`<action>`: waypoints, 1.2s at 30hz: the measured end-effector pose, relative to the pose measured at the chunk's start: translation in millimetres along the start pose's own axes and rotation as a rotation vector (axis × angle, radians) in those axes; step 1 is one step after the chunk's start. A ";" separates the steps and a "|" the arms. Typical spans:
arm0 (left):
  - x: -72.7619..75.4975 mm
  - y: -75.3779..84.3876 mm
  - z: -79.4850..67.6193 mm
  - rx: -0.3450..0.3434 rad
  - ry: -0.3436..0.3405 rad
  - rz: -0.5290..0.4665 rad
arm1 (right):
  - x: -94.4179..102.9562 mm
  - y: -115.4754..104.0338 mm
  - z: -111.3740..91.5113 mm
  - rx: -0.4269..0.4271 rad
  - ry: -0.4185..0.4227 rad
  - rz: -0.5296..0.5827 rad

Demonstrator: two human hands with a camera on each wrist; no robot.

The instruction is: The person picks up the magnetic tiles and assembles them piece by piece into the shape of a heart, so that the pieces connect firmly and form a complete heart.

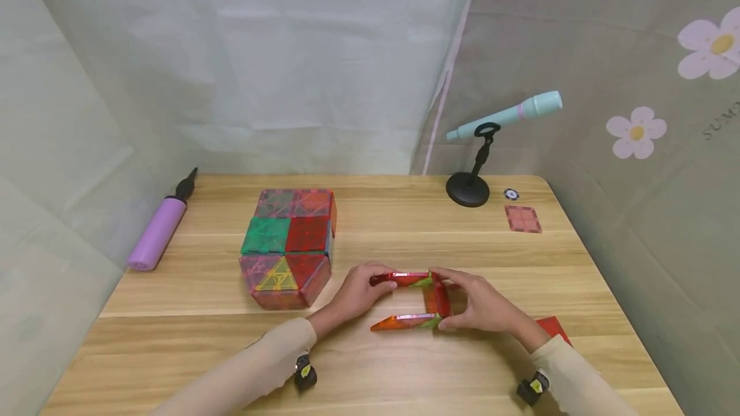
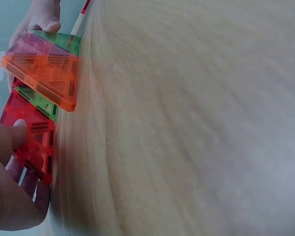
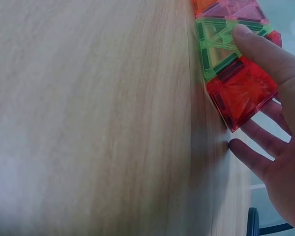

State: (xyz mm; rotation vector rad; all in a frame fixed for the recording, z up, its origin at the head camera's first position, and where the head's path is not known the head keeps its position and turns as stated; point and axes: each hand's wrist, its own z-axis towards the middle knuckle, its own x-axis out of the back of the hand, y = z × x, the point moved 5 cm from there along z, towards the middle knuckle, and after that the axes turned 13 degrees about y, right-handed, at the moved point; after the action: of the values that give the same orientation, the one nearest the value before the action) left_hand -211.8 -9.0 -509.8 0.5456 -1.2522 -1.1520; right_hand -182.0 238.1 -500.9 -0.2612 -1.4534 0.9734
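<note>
Between my hands a three-sided wall of translucent magnetic tiles stands on the table, its left end open. The near wall joins an orange triangle tile (image 2: 59,81), a pink one and a green triangle tile (image 3: 217,46). A red square tile (image 3: 243,93) forms the right end. My left hand (image 1: 358,291) pinches the red tile (image 2: 35,142) at the left end of the far wall, thumb on its inner face. My right hand (image 1: 482,300) spans the right end, thumb on the near green tile and index finger at the far corner; the far fingertips are partly hidden.
A larger block of coloured magnetic tiles (image 1: 267,235) stands to the left. Behind are a purple hand pump (image 1: 158,233), a blue microphone (image 1: 509,114) on a black stand (image 1: 468,189), a chip (image 1: 511,194) and a pink square tile (image 1: 523,218). A red tile (image 1: 555,327) lies by my right wrist.
</note>
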 end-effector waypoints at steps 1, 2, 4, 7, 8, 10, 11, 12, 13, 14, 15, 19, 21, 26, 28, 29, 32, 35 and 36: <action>-0.2 0.2 -0.1 0.001 -0.004 -0.002 | 0.0 0.2 -0.4 -0.002 -0.001 -0.001; -0.3 0.5 -0.1 0.001 -0.007 -0.004 | 0.2 0.3 -0.7 -0.004 -0.002 0.000; -0.5 0.9 -0.3 0.012 -0.016 -0.002 | 0.8 0.5 -1.3 -0.007 -0.003 -0.002; 0.1 2.0 -0.4 0.035 -0.026 -0.016 | 2.1 1.0 -1.7 -0.008 -0.004 -0.007; 0.6 2.9 -0.4 0.044 -0.028 -0.024 | 2.7 1.1 -1.7 -0.008 -0.004 -0.005; 2.1 5.8 -0.4 0.055 -0.030 -0.046 | 3.4 1.3 -1.7 -0.006 -0.007 -0.003; 2.8 7.1 -0.5 0.059 -0.032 -0.057 | 3.8 1.6 -1.7 -0.006 -0.008 -0.002; 3.7 9.1 -0.6 0.060 -0.031 -0.068 | 3.9 2.0 -1.8 -0.006 -0.009 -0.002; 4.3 10.4 -0.6 0.060 -0.031 -0.075 | 4.1 2.2 -1.9 -0.006 -0.010 0.000; 4.7 11.3 -0.8 0.058 -0.031 -0.079 | 4.3 2.3 -2.1 -0.006 -0.010 0.003; 5.0 11.9 -1.0 0.058 -0.031 -0.081 | 4.3 2.8 -2.2 -0.006 -0.010 0.003; 4.7 10.4 -1.6 0.060 -0.017 -0.061 | 4.0 3.5 -3.0 -0.002 -0.005 0.006; 4.9 10.7 -2.1 0.047 0.006 -0.042 | 3.5 3.7 -3.3 0.001 -0.002 0.006; 6.3 31.2 -7.8 -0.120 0.098 0.017 | 2.9 2.8 -2.0 0.024 0.000 0.004; 4.3 47.6 -13.5 -0.234 0.104 0.036 | 3.1 2.1 -0.2 0.040 0.001 0.000; 2.1 55.8 -17.2 -0.285 0.095 0.045 | 3.2 1.6 0.8 0.047 -0.001 0.000; -8.1 78.5 -30.9 -0.411 0.021 0.031 | 3.1 -0.4 4.0 0.065 -0.015 -0.008; -23.0 95.5 -45.9 -0.476 -0.105 0.005 | 3.3 -2.7 7.1 0.083 -0.030 -0.025; -29.1 100.3 -51.3 -0.503 -0.159 0.006 | 3.4 -3.1 8.0 0.093 -0.033 -0.036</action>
State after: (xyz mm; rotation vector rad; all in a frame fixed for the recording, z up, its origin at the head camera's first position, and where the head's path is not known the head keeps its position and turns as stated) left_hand -124.3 42.4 -452.7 0.0749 -1.0385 -1.4643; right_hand -188.5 235.4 -495.1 -0.1510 -1.4344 1.0169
